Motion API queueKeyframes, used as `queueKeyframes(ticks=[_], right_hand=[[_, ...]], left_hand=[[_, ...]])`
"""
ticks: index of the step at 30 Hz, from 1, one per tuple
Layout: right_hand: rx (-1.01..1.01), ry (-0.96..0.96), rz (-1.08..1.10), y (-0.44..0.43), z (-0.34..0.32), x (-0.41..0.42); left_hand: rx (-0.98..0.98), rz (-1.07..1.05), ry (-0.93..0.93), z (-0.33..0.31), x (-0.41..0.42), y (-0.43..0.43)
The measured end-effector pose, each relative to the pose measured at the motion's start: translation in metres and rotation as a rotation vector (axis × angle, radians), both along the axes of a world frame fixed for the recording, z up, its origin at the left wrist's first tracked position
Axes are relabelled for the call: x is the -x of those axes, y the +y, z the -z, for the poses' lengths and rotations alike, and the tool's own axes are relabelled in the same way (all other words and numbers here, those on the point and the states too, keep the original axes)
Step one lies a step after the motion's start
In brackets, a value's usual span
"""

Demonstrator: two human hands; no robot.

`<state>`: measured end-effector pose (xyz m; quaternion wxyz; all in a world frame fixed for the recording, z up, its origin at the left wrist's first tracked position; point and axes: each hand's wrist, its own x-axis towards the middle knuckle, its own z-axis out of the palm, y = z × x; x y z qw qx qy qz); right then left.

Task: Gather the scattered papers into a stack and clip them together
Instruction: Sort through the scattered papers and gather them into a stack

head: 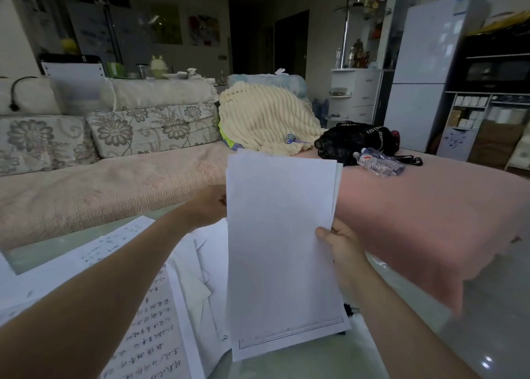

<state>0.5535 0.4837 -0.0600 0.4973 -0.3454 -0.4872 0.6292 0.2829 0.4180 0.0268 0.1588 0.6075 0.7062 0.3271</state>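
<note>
Paper stack is held upright above the glass table, edges uneven at the top. Right hand pinches its right edge, thumb on the front. Left hand holds the left edge, fingers hidden behind.

Judged light, floppy and slippery sheet on sheet, so best gripped at the side edges and tapped square.

Loose handwritten sheets lie overlapped on the table under the left forearm, not yet gathered. A small dark object behind the stack may be the clip, though this is unclear. Water bottle and black bag sit on the sofa, well apart.
</note>
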Motion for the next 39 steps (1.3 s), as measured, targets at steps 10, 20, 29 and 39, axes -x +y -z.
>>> queueKeyframes(ticks=[10,20,29,39], right_hand=[[0.188,0.047,0.309,0.025,0.010,0.006],[-0.015,-0.304,0.141,-0.018,-0.017,0.053],[-0.090,-0.667,-0.132,-0.104,-0.009,0.130],[0.040,-0.592,-0.296,-0.161,-0.019,0.167]], left_hand=[[-0.463,-0.373,-0.598,-0.017,0.012,0.000],[-0.019,-0.235,-0.774,0.014,0.037,-0.064],[0.170,-0.400,-0.949,0.072,0.065,-0.195],[-0.123,-0.280,-1.070,0.081,0.076,-0.269]])
